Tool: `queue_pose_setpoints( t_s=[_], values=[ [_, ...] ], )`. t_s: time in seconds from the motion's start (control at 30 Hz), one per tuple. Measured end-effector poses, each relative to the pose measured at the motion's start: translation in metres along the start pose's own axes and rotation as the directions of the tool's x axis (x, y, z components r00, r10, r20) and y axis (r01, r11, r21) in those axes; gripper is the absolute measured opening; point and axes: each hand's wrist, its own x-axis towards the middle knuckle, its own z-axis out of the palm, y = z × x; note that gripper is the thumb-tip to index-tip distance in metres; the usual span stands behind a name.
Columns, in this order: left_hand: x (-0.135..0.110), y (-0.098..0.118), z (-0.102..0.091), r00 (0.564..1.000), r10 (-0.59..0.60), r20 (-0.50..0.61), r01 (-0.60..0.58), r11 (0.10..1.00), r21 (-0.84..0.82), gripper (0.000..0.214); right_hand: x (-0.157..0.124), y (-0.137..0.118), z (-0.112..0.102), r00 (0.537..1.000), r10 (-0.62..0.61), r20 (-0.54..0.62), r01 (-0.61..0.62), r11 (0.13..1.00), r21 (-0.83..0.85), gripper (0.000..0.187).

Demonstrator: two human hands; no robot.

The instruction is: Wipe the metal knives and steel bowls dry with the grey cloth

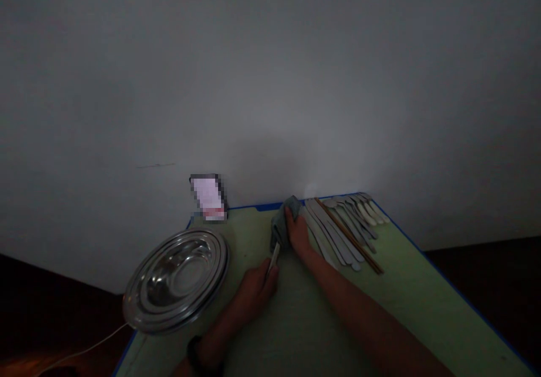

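My left hand (pixel 254 287) is closed round one end of a slim metal utensil (pixel 274 257) low over the table. A grey cloth (pixel 279 226) covers the utensil's far end, so its kind is hidden. My right hand (pixel 297 234) grips this cloth, with the fingers partly hidden behind it. Just right of that hand lies a row of cutlery: several long flat metal pieces (pixel 332 233), brown chopsticks (pixel 354 244), several metal spoons (pixel 353 211) and pale-handled pieces (pixel 371 212).
A stack of wide-rimmed metal bowls (pixel 136 305) stands at the table's left edge. Behind it a phone (pixel 208 196) leans against the grey wall (pixel 270 84). The pale green table (pixel 304 326) has a blue edge. A thin white cable (pixel 91 347) hangs at lower left.
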Motion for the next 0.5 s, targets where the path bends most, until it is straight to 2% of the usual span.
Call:
queue_pose_setpoints(
  t_s=[0.13, 0.23, 0.37, 0.5],
  values=[
    [0.003, -0.001, 0.0, 0.999, -0.027, -0.045, 0.028, 0.999, 0.025, 0.039, -0.041, -0.005, -0.001, 0.998, 0.01, 0.056, -0.007, 0.998, -0.06, 0.048],
    [0.003, -0.002, 0.003, 0.998, -0.038, -0.045, 0.04, 0.997, 0.06, 0.039, -0.06, -0.007, -0.005, 0.997, 0.036, 0.073, -0.03, 0.997, -0.07, 0.045],
    [0.001, 0.001, 0.004, 1.0, -0.02, -0.02, 0.021, 0.997, 0.077, 0.037, -0.053, -0.006, -0.009, 0.991, 0.069, 0.119, -0.065, 0.997, -0.039, 0.043],
    [-0.003, 0.003, 0.001, 0.997, 0.054, 0.057, -0.059, 0.993, 0.1, 0.037, -0.026, 0.002, -0.008, 0.995, 0.082, 0.059, -0.082, 0.997, -0.007, 0.044]
  ],
)
